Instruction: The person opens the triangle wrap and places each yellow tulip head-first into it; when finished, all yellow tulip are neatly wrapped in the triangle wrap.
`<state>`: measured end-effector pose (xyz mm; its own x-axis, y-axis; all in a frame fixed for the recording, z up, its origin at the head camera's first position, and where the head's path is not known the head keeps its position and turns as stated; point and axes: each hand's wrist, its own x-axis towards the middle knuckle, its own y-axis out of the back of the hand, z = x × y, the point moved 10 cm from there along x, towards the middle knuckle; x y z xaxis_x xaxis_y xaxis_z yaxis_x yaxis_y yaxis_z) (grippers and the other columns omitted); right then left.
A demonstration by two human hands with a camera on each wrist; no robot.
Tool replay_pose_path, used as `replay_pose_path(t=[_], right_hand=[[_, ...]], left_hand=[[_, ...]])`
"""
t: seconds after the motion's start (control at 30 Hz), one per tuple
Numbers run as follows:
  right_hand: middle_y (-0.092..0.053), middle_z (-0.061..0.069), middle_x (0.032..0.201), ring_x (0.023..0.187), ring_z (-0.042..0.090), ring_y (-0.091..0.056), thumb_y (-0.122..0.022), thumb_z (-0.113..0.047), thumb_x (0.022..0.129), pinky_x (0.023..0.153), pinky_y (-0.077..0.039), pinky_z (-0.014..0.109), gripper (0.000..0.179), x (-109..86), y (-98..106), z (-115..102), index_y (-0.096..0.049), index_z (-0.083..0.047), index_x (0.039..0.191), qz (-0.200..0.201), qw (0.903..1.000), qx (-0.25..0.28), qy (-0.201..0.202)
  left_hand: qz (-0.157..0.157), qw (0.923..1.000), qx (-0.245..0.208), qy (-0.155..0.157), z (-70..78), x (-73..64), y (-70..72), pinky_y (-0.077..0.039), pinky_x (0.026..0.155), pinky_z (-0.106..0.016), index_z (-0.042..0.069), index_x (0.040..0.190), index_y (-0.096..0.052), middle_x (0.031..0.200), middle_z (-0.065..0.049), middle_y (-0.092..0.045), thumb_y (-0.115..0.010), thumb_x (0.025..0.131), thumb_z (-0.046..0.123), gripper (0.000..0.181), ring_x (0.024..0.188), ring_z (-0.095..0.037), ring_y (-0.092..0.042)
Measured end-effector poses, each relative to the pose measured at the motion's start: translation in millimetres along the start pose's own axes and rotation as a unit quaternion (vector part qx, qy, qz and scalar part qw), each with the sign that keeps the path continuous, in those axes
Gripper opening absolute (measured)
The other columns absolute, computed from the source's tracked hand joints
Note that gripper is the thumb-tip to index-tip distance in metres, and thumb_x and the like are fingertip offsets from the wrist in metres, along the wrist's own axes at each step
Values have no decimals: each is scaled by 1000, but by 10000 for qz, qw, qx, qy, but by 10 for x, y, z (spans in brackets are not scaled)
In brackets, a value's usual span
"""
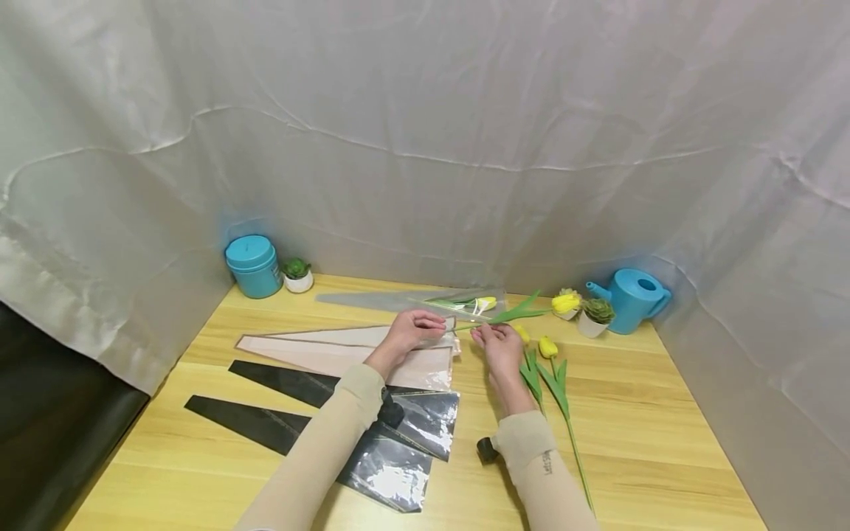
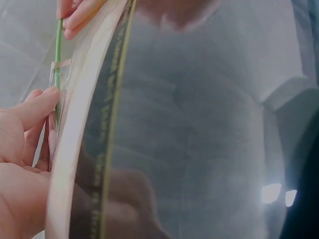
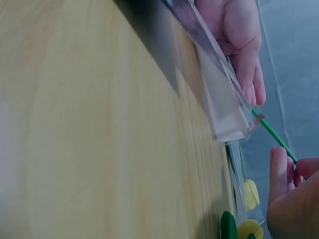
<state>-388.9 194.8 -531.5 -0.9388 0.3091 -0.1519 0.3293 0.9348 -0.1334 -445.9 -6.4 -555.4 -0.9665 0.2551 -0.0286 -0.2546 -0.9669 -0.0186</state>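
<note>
My right hand (image 1: 499,352) pinches the green stem of a yellow artificial tulip (image 1: 524,308), its leaves and bloom pointing right. The stem's lower end reaches into the mouth of a pale pink flower sleeve (image 3: 232,122). At that mouth, my left hand (image 1: 413,335) holds the sleeve's edge between thumb and fingers, the stem passing beside the thumb in the left wrist view. A second pale sleeve (image 1: 392,361) lies flat below the hands. Behind them is a clear sleeve (image 1: 372,300) with a yellow tulip (image 1: 485,303) inside.
Two black sleeves (image 1: 255,426) lie under and beside the left forearm. Two loose tulips (image 1: 547,346) rest right of the right hand. Along the back stand a blue canister (image 1: 254,269), small potted plants (image 1: 298,277) and a blue watering can (image 1: 634,302). Grey curtains enclose the table.
</note>
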Motion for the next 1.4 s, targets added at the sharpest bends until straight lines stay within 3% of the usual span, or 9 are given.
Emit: replay_pose_path(t=[0.27, 0.53, 0.73, 1.07, 1.23, 1.4], right_hand=[[-73, 29, 110, 84, 12, -73, -64, -1, 100, 85, -61, 23, 24, 8, -75, 11, -60, 15, 117, 148, 9997, -134, 157], [-72, 26, 115, 104, 30, -71, -66, -6, 100, 94, -59, 32, 26, -17, -129, 100, -64, 11, 120, 354, 9977, -569, 26], [-71, 28, 121, 109, 32, -68, -66, -11, 100, 98, -58, 38, 30, -25, -128, 135, -66, 9, 122, 423, 9956, -830, -112], [-68, 24, 128, 120, 36, -65, -64, -12, 98, 110, -51, 45, 33, -188, -26, 191, -68, 7, 125, -177, 9869, -1456, -672], [-66, 26, 131, 124, 39, -64, -63, -13, 100, 110, -50, 47, 35, -257, 38, 62, -65, 8, 129, -342, 9865, -1499, -571], [-63, 27, 136, 128, 41, -60, -63, -14, 102, 113, -48, 49, 41, -199, 245, -253, -59, 5, 138, -264, 9890, -1433, -253]], left_hand=[[4, 9999, 139, -65, 109, 32, -51, -61, 86, -25, 2, 112, -77, 103, -9, -81, -82, 85, -2, 28, 96, -15, -77], [-37, 9996, 61, -280, 162, 25, -166, -62, 83, -25, -2, 111, -76, 105, -13, -80, -80, 84, -8, 28, 92, -14, -77], [-5, 9993, 29, -373, 154, 13, -192, -61, 83, -24, -5, 111, -75, 106, -16, -79, -78, 85, -10, 27, 94, -16, -77], [-40, 9977, 560, -372, 107, -2, -153, -62, 83, -26, -1, 110, -76, 105, -15, -79, -80, 85, -6, 26, 95, -20, -77], [-20, 9972, 653, -353, 95, -23, -138, -61, 83, -25, 0, 109, -77, 103, -15, -79, -80, 85, -5, 25, 95, -20, -77], [-89, 9972, 631, -392, 76, -12, -164, -61, 83, -26, 0, 109, -77, 103, -14, -79, -80, 86, -3, 23, 94, -19, -76]])
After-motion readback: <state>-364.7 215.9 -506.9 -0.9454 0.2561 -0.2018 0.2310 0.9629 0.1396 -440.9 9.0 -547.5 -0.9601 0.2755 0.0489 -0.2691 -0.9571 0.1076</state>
